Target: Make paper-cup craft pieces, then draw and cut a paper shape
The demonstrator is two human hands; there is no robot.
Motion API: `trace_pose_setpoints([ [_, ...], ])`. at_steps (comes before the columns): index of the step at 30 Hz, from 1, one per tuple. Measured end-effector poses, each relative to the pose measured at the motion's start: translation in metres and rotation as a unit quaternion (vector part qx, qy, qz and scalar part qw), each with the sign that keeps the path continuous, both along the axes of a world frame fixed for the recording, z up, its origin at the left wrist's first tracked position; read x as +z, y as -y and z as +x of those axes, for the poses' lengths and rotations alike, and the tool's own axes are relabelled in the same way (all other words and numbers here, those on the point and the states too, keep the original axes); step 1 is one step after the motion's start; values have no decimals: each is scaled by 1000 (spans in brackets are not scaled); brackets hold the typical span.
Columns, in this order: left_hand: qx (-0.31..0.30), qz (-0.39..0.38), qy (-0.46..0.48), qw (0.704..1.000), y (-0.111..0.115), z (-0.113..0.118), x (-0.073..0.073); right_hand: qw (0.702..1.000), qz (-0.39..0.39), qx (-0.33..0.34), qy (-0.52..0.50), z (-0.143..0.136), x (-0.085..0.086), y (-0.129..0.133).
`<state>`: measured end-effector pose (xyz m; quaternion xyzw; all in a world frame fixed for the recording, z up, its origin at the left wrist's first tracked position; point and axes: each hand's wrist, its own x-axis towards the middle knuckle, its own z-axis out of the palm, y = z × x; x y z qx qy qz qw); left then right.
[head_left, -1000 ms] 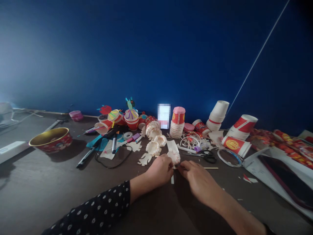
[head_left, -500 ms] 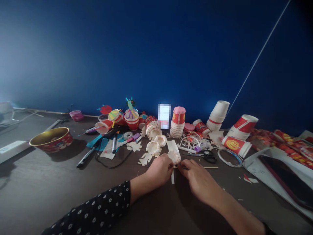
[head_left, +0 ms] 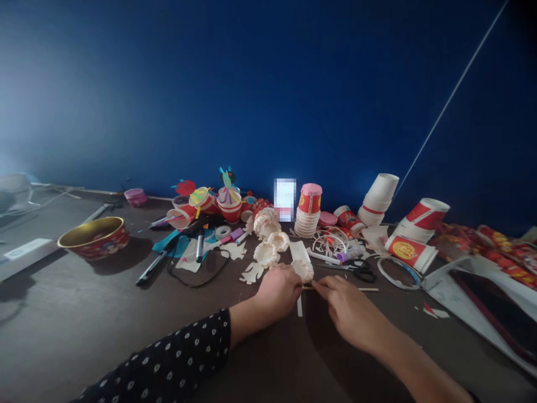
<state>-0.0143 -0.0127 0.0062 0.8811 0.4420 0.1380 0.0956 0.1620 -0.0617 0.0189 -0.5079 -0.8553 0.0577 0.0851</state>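
The left hand and right hand, slightly apart, meet the paper cutout (whether gripped, I cannot tell) beside a stick.

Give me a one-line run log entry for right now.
left hand: at white paper piece | right hand: beside it | scissors: on table

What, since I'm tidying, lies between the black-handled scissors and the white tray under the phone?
A white ring lies between the scissors and the tray, as the head view shows.
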Motion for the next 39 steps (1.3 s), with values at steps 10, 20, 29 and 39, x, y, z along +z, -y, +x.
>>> trace_pose_setpoints([
  [10,4,-2,11,1000,1,-1,-3,999,-12,-30,34,3,6,1],
  [20,17,14,-8,1000,4,0,-1,999,-27,-17,10,3,7,-2],
  [29,31,19,8,999,6,0,-1,999,-24,-19,22,1,6,-2],
  [39,17,23,21,999,3,0,-1,999,-18,-26,24,-1,6,-2],
])
